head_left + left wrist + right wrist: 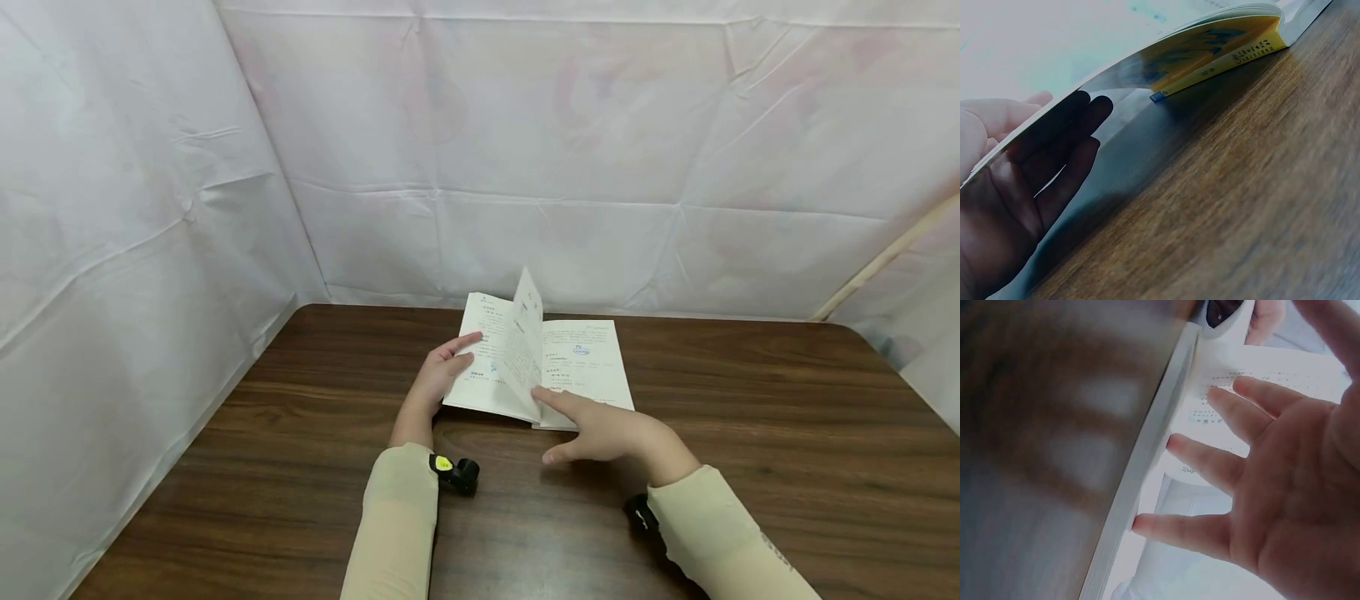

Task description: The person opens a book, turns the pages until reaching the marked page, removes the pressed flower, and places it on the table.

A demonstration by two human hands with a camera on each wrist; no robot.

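Paper book lies open, spine pointing away from person.

Worktop: dark brown wood-grain surface, rounded far-right corner, streaky grain running left to right. White sheeting hangs behind and along the left side, creased, with horizontal fold lines; it meets the worktop's edges. A pale wooden pole leans at the far right, partly behind the sheeting. Faint pinkish patches show through the back sheet.
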